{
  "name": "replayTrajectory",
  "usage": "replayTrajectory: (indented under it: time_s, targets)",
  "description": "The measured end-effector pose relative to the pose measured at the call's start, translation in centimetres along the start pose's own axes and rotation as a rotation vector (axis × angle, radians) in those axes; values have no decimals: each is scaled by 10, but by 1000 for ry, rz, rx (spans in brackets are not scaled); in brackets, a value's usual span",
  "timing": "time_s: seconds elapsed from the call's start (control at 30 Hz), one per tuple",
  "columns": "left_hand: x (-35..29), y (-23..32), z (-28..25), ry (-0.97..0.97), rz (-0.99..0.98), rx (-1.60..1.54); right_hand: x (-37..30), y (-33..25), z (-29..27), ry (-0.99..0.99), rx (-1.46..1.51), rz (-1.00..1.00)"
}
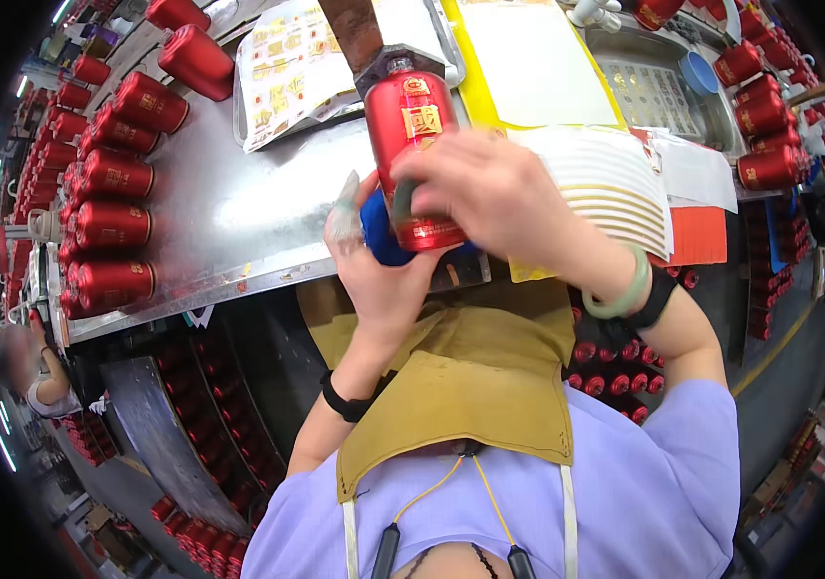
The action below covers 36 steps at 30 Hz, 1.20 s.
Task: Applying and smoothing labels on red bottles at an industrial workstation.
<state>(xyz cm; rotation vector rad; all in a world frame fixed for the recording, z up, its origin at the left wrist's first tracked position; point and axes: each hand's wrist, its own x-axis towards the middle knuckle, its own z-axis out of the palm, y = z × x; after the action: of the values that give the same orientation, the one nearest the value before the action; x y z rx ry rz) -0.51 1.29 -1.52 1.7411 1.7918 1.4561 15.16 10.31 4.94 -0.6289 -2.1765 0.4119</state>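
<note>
A red bottle [403, 125] with gold lettering lies on the workbench in front of me, its neck against a metal bracket [371, 66]. My left hand [379, 280] grips its near end from the left and below, with pale tape around a finger. Over the bottle's front, my right hand [499, 193] is smeared by motion; its fingers pinch a small dark green pad [403, 200] against the side. Something blue [382, 234] sits beneath the bottle, mostly covered by it and by my left hand.
Rows of red bottles [115, 227] line the bench's left side. Behind are sheets of gold labels [292, 68] on a tray. To the right lie curved white strips [610, 183], a red card [699, 234] and a metal basin [712, 116] with a blue bowl [698, 72].
</note>
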Motion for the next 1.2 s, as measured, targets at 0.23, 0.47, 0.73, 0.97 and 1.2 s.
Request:
replayTrajectory:
  time_s: [0.23, 0.47, 0.73, 0.97, 1.2]
  targets:
    - [7, -18, -12, -111, 188, 142, -1, 6, -2, -13, -203, -239]
    - [4, -15, -7, -116, -34, -180, 29, 32, -23, 178, -496, -85]
    - [11, -13, -11, -104, 111, -32, 10, 32, -7, 224, -149, -39]
    - [9, -20, -7, -130, 75, -81, -19, -15, -2, 38, -51, -49]
    - [12, -13, -6, -63, 109, 26, -38, -18, -5, -23, -39, -144]
